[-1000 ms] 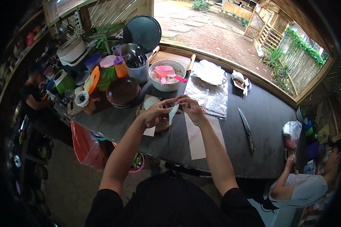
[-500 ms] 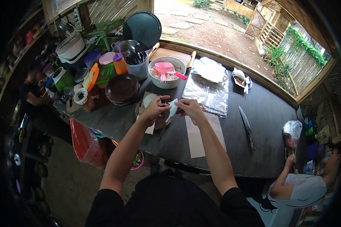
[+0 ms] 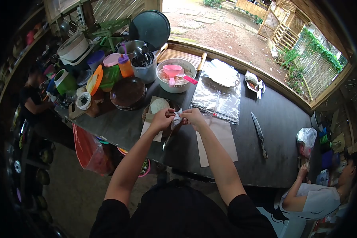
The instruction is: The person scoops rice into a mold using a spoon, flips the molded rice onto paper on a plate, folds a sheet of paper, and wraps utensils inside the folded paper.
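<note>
My left hand (image 3: pixel 163 119) and my right hand (image 3: pixel 193 118) meet over the near part of the table. Between them is a small, crumpled white plastic bag (image 3: pixel 176 119), its fingers-side edges pinched from both sides. What the bag contains cannot be made out. Just beyond my left hand, a white dome of rice (image 3: pixel 159 105) sits on brown paper (image 3: pixel 152 133), partly covered by that hand. Under my right forearm lies a flat sheet of brown paper (image 3: pixel 217 146).
A white basin (image 3: pixel 175 87) with a pink scoop (image 3: pixel 173 70) stands behind my hands. Plastic sheets (image 3: pixel 217 99) lie beside it. A knife (image 3: pixel 258 133) rests to the right. Dark plates (image 3: pixel 127 92) are stacked at left. Other people stand at both table ends.
Both hands have moved slightly down and closer together, and the white bag is now more bunched up. The rice dome shows more fully than before.
</note>
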Tool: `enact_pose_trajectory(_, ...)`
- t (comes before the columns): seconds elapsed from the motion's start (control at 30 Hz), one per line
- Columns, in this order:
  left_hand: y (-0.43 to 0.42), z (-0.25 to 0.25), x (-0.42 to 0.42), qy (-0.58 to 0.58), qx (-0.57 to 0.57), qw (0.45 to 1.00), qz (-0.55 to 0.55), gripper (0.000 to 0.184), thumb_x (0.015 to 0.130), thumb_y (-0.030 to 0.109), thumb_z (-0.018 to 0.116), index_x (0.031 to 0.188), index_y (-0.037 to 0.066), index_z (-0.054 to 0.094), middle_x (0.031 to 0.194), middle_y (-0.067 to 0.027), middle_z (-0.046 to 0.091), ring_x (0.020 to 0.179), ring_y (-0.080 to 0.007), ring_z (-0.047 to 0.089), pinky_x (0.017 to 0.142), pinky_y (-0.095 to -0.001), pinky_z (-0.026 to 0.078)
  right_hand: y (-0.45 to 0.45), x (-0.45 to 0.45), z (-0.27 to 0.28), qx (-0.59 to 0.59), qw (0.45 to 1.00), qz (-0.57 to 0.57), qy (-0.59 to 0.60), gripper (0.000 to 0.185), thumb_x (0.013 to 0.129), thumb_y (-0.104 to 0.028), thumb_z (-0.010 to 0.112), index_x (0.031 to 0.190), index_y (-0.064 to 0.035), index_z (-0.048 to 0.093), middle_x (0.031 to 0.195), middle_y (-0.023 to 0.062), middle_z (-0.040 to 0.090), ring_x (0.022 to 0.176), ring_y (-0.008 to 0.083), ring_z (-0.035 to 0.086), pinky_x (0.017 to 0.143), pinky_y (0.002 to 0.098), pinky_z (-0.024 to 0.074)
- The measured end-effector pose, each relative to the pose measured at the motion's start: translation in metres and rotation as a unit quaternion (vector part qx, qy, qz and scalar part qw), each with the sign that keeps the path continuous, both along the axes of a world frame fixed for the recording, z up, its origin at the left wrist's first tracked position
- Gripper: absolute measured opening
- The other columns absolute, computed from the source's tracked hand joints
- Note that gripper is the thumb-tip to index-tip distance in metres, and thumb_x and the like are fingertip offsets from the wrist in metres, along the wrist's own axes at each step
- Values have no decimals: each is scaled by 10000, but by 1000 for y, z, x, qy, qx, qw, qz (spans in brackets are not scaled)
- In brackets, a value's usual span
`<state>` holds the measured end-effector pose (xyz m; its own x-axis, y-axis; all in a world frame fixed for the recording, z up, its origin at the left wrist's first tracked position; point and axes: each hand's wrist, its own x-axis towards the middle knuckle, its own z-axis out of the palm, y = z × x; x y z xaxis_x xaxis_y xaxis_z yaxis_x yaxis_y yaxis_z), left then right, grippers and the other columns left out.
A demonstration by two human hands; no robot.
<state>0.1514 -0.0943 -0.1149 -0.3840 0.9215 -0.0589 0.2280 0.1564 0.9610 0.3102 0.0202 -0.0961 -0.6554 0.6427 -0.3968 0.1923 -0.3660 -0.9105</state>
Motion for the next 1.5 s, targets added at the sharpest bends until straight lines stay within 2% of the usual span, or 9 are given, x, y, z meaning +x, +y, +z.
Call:
enact_pose_trajectory(0.2,-11,-3,-16,-45,60,997,6,292,874,94,721,1148,10,670,1020,-104,754,972,-250,732,863,-323,557,15,-14,-21,27,998,14,-59,188,896,-73,744,1009,71,698,793,74,687,649,158,660,597,301,577)
enact_pose_trajectory(0.37,-29,30,3,333,-7,943,19,204,839,282,770,969,125,786,926,-65,762,934,-297,669,856,-394,534,14,-24,-8,136,978,22,-159,159,868,-94,757,927,52,736,743,87,696,598,165,670,547,303,573)
enact_pose_trajectory(0.53,-23,18,17,302,0,953,22,261,816,356,774,992,165,808,912,-63,764,923,-300,637,836,-415,526,11,-30,5,264,931,68,-244,173,831,-104,754,933,34,772,798,140,738,619,177,714,558,306,587)
enact_pose_trajectory(0.7,-23,28,24,384,-19,923,10,311,781,392,793,1028,203,806,947,-58,756,968,-297,628,879,-434,480,15,-34,-15,447,855,48,-258,259,765,-179,781,980,-36,788,848,195,749,769,302,750,756,393,595)
enact_pose_trajectory(0.8,-24,31,31,403,-44,914,12,339,765,393,801,1060,224,798,970,-52,749,996,-288,623,918,-431,442,14,-36,-19,413,874,15,-258,258,748,-210,793,964,-68,797,877,183,750,854,329,742,838,407,572)
enact_pose_trajectory(0.93,-22,28,28,397,-46,916,17,361,751,387,808,1075,229,794,971,-48,747,1000,-285,622,922,-424,426,8,-36,-13,422,872,12,-247,196,756,-188,772,907,-66,798,897,186,745,850,342,732,817,422,574)
enact_pose_trajectory(1.1,-16,19,24,412,-43,910,26,349,735,373,802,1058,241,797,954,-42,741,990,-283,619,911,-428,428,6,-37,-34,584,795,-25,-163,114,765,-145,721,812,-62,784,830,192,717,818,388,688,791,460,562)
enact_pose_trajectory(1.23,-17,18,25,429,-33,902,32,336,733,370,796,1046,247,798,941,-33,729,991,-276,613,903,-427,429,7,-33,-40,601,785,-37,-148,128,784,-164,725,834,-63,786,811,176,717,818,381,686,792,460,559)
enact_pose_trajectory(1.5,-22,23,22,499,-39,865,10,374,752,406,798,1099,268,785,955,-6,722,959,-259,608,894,-420,424,-7,-19,-22,403,898,-41,-172,296,809,-306,770,997,-77,789,928,180,741,878,327,722,811,414,560)
